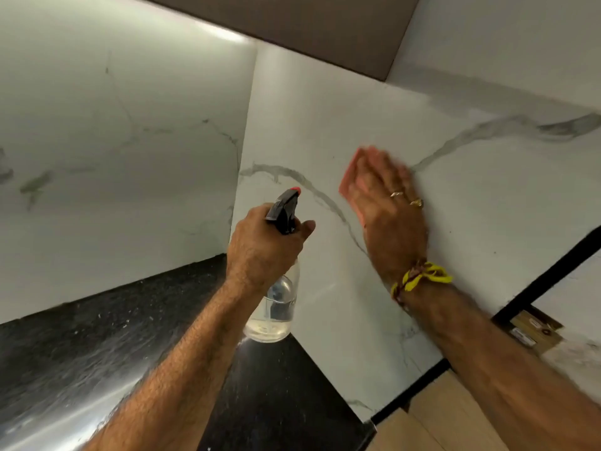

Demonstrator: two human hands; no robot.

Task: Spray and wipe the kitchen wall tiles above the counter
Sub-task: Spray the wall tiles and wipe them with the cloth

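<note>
Below you runs a black speckled counter (pixel 107 323), glossy where light streaks across its near edge. Up top you see the brown underside of a wall cabinet (pixel 292 24) meeting the corner. At your lower right lies a light wooden surface (pixel 455 415), and just above it a small brass-coloured fitting (pixel 533 330) sits beside a black frame strip (pixel 549 275).

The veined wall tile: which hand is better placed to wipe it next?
The right hand: it presses the orange cloth flat on the wall tile. The left hand grips the spray bottle.
</note>
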